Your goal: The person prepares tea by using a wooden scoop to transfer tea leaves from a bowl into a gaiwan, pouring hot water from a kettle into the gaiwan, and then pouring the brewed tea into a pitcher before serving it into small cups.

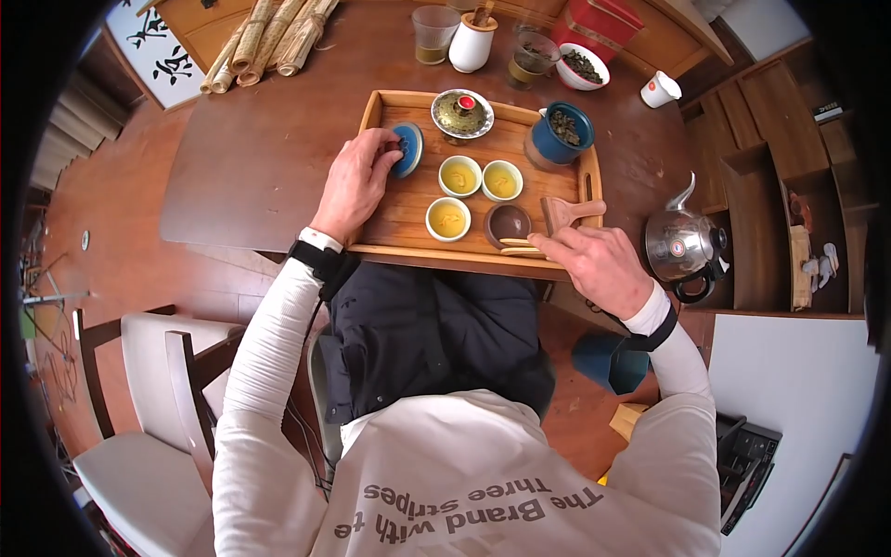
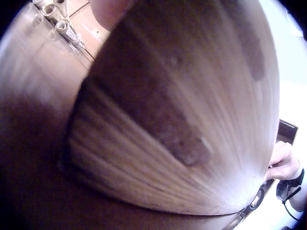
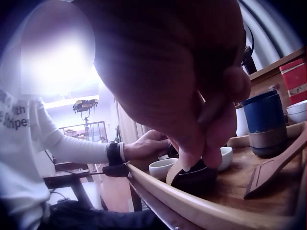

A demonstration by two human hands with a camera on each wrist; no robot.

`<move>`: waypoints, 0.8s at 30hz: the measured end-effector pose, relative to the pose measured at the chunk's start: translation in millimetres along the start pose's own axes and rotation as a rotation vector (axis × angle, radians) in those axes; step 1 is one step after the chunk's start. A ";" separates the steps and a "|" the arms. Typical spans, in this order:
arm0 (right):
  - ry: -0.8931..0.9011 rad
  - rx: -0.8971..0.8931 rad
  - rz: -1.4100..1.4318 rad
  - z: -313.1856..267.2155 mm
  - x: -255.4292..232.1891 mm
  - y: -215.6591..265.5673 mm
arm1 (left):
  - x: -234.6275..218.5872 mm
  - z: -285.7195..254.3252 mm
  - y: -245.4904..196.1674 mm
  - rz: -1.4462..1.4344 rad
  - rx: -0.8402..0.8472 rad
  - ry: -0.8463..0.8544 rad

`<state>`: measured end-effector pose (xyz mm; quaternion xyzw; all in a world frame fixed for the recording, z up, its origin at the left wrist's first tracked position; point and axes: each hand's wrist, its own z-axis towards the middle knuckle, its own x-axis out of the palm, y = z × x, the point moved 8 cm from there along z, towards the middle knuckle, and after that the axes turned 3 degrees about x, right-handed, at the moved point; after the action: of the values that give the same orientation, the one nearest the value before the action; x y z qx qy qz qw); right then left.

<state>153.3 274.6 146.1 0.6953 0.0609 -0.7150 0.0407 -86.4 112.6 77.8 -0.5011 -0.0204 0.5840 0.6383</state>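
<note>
At the left of the wooden tray point(image 1: 422, 249), my left hand point(image 1: 353, 186) pinches the edge of a round blue lid point(image 1: 406, 150). My right hand point(image 1: 601, 265) holds light wooden tongs point(image 1: 522, 244) at the tray's front right, their tips by a small dark brown bowl point(image 1: 508, 223). Three white cups of yellow tea, one of them a front cup point(image 1: 448, 219), stand between the hands. Beyond my right fingers lies a flat wooden brush point(image 1: 562, 214). In the right wrist view my fingers point(image 3: 192, 148) come down right over the dark bowl point(image 3: 196, 178).
A lidded gaiwan point(image 1: 462, 115) and a blue canister point(image 1: 560, 139) with dried leaves stand at the tray's back. A steel kettle point(image 1: 682, 243) is at the right. Farther back are bamboo rolls point(image 1: 269, 46), a white jar point(image 1: 472, 46), a leaf bowl point(image 1: 583, 67) and a paper cup point(image 1: 660, 89).
</note>
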 end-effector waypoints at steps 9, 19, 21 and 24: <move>-0.011 -0.014 0.002 5.4 -16.5 -2.6 | 0.5 0.3 0.7 0.003 -0.039 0.024; -0.187 0.033 0.102 32.0 -31.8 -48.7 | 0.5 1.5 0.0 0.022 -0.048 0.035; -0.178 0.025 0.073 36.8 -26.4 -51.1 | -0.4 1.0 -1.7 0.006 -0.041 0.035; -0.150 0.000 0.031 40.9 -16.2 -53.9 | -0.4 1.7 -1.8 0.002 -0.020 0.031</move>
<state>105.5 321.6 165.1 0.6407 0.0469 -0.7643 0.0562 -86.3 113.7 80.1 -0.5166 -0.0160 0.5764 0.6329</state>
